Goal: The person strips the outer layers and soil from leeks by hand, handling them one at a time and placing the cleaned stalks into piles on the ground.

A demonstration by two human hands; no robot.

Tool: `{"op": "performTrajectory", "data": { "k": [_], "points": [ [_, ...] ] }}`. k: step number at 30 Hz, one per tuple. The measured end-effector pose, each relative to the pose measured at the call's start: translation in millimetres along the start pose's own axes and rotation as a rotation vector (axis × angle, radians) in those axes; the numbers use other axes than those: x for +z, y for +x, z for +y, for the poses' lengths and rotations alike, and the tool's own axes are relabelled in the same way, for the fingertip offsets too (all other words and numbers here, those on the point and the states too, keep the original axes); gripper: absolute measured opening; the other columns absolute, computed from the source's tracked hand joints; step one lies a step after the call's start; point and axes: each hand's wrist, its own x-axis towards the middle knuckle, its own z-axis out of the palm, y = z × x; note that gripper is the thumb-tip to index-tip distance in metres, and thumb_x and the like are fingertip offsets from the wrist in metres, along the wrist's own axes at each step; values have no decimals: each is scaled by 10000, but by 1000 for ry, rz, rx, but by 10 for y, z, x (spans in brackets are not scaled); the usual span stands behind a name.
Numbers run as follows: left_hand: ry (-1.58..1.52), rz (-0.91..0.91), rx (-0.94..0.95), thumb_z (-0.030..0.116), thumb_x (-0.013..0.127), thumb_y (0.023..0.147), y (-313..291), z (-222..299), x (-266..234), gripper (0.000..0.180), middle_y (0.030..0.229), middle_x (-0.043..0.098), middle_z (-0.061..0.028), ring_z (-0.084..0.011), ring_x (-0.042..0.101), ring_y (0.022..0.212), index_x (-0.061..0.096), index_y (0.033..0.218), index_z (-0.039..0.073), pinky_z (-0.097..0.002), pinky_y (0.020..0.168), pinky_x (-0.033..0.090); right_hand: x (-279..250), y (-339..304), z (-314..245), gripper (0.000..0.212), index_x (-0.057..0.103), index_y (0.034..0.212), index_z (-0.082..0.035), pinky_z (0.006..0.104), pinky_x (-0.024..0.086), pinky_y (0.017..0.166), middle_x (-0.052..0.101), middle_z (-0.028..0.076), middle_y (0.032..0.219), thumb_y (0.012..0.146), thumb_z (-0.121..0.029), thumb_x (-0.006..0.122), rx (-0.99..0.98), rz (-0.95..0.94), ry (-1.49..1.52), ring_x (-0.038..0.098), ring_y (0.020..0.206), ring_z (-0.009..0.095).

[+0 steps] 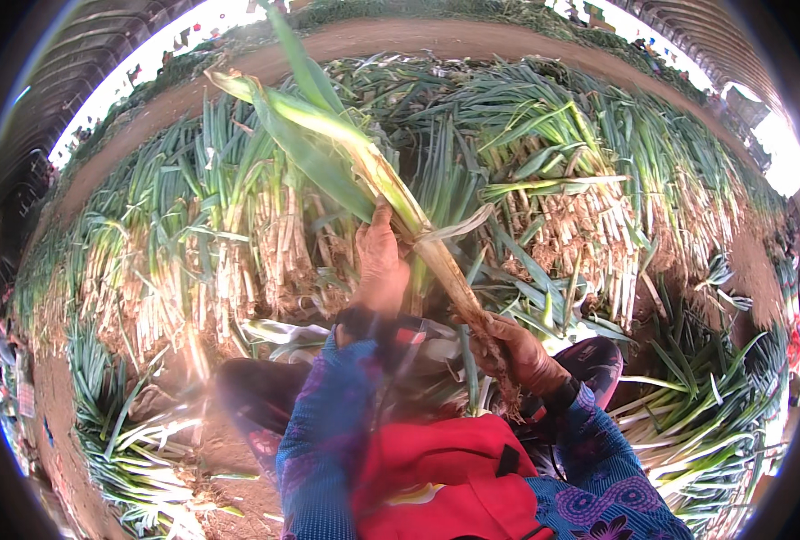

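A long green onion [449, 272] slants across the middle of the view, its green leaves up at the left and its brown, rooty end low at the right. My left hand [382, 265] grips the stalk around its middle, just below the leaves, with a finger pointing up along it. Near the roots, my right hand [519, 353] is closed on the lower end. A dry, peeled-back leaf [458, 225] sticks out from the stalk between my hands. The fingers behind the stalk are partly hidden.
Bundled green onions [283, 234] stand in a broad row ahead, with another heap [580, 207] at the right. Loose onions lie at the lower left [148, 450] and lower right [715, 414]. A brown earth strip [472, 38] runs behind; a red cloth [445, 486] covers my lap.
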Motion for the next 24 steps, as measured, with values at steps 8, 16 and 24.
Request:
{"op": "performTrajectory", "data": {
  "k": [8, 16, 24],
  "points": [
    [2, 121, 84, 210, 592, 925, 71, 133, -160, 225, 894, 640, -65, -178, 640, 697, 584, 1065, 34, -321, 564, 544, -42, 349, 423, 533, 477, 1265, -3, 210, 381, 452, 506, -6, 768, 930, -415, 522, 181, -249, 566, 441, 573, 78],
    [-90, 37, -54, 196, 560, 946, 137, 87, -313, 236, 1001, 630, -88, -226, 633, 866, 563, 1118, 34, -395, 746, 552, 40, 425, 557, 522, 481, 1207, 17, 202, 369, 393, 515, 8, 781, 916, -410, 558, 175, -393, 738, 476, 582, 80],
    [100, -75, -254, 211, 509, 969, 123, 317, -511, 246, 1013, 626, -124, -255, 631, 910, 547, 1138, 37, -419, 811, 545, 43, 495, 606, 406, 512, 1144, -54, 209, 344, 389, 526, 14, 744, 926, -396, 535, 151, -176, 538, 469, 532, 103]
  ]
}}
